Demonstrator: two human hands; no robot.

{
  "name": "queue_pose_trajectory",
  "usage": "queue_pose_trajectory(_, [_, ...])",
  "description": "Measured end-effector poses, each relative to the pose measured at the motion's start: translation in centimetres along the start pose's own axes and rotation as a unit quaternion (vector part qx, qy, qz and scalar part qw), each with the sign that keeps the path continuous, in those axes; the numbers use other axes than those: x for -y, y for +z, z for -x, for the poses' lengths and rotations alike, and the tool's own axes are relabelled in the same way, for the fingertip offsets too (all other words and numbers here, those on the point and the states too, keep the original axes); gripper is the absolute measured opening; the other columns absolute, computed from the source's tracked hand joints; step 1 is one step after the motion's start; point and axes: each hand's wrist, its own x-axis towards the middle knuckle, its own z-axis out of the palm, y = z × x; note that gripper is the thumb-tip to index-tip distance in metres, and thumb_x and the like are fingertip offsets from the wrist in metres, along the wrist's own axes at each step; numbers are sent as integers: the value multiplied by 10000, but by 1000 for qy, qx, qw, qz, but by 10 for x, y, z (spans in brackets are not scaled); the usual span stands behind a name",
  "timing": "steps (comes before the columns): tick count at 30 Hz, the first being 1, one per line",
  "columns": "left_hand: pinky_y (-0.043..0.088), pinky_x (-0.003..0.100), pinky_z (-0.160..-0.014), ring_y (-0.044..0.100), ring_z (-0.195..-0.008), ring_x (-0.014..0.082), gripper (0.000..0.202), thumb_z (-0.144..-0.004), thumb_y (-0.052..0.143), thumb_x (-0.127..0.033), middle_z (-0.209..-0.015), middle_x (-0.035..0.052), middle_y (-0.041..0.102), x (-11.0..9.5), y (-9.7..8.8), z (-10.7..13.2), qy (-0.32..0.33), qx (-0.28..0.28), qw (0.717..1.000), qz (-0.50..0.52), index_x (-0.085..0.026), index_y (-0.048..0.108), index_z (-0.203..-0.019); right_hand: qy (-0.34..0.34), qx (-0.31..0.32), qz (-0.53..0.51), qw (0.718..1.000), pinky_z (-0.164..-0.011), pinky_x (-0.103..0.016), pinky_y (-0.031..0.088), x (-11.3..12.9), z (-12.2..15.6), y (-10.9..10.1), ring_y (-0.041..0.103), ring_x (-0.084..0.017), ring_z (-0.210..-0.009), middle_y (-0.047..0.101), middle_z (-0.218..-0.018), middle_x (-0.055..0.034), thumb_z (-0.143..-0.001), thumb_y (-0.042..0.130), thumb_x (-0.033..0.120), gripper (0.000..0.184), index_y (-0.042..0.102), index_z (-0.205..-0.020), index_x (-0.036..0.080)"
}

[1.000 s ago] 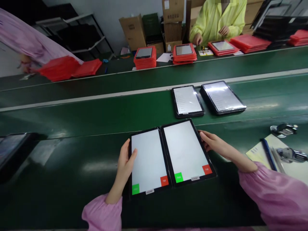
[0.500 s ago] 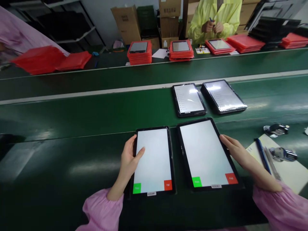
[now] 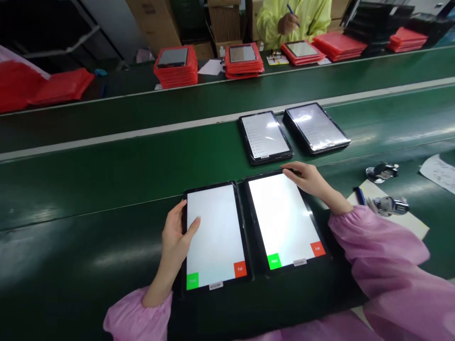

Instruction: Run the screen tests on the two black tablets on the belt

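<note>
glossy glass tablets (image 3: 213, 232); shiny green belt (image 3: 88, 227)

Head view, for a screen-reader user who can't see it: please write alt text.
Two white-screened tablets lie side by side on a green belt; the left hand grips the left tablet by its edge, the right hand touches the far corner of the right tablet. Two more tablets lie beyond.

This is a factory assembly line: a long green conveyor belt (image 3: 106, 170) carries tablets (image 3: 265, 136), red stacks (image 3: 176, 71) wait at its far edge, and cardboard boxes (image 3: 152, 21) stand behind.
</note>
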Motion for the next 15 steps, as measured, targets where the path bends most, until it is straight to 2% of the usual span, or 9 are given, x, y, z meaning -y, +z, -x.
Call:
queue_pose_trajectory(6, [496,512,-1148,477,-1441,360,708,-738,811,-526,-1480,150,542,2,3,-1,3,7,1000,-12,-228,537,-1320,15,-25,-25,999,-670,-349,560,-15,-1,4,710,-259,-761,771,-881,-91,-887,626,504,364,786,-885,177])
queue_pose_trajectory(8, [472,559,-1157,479,-1434,382,740,-754,782,-570,-1493,168,531,2,-1,-5,-6,29,998,-47,-220,529,-1355,12,-60,-25,998,-749,-395,580,-12,3,8,720,-292,-885,770,-1026,-120,-902,619,463,319,758,-835,185])
queue_pose_trajectory(10, [410,657,-1169,450,-1440,438,790,-777,743,-617,-1540,193,481,-4,-7,-5,-11,46,988,-144,-207,524,-1416,-22,-88,-9,996,-899,-475,560,-1,15,10,684,-340,-1083,736,-1189,-136,-919,611,402,268,725,-785,200])
queue_pose_trajectory(11, [375,702,-1169,411,-1458,470,792,-794,730,-626,-1579,195,433,-10,-9,-2,8,44,978,-205,-207,531,-1435,-55,-80,5,995,-938,-499,545,8,26,9,671,-346,-1123,734,-1198,-133,-939,606,370,251,717,-783,209])
queue_pose_trajectory(12, [349,728,-1171,367,-1479,488,764,-817,723,-616,-1615,184,385,-18,-9,5,53,40,963,-262,-217,545,-1444,-99,-55,16,993,-944,-502,543,19,41,6,677,-337,-1117,747,-1156,-126,-967,593,334,239,716,-799,217])
queue_pose_trajectory(13, [337,725,-1180,340,-1496,483,699,-850,721,-577,-1635,163,361,-28,-8,14,125,40,943,-306,-235,564,-1439,-151,-6,28,988,-901,-481,562,32,58,2,703,-314,-1053,761,-1088,-114,-1008,566,302,235,722,-850,225])
queue_pose_trajectory(14, [343,694,-1197,344,-1504,454,610,-884,718,-517,-1633,136,375,-38,-3,26,219,58,915,-333,-256,588,-1420,-197,55,20,979,-812,-416,584,45,77,-3,731,-265,-928,771,-971,-84,-1050,524,260,243,721,-911,234])
queue_pose_trajectory(15, [368,641,-1210,395,-1489,405,517,-916,706,-448,-1594,115,440,-48,4,40,324,98,877,-340,-272,610,-1392,-238,114,-5,964,-767,-363,588,58,95,-9,739,-226,-892,770,-958,-65,-1077,463,206,271,710,-970,239])
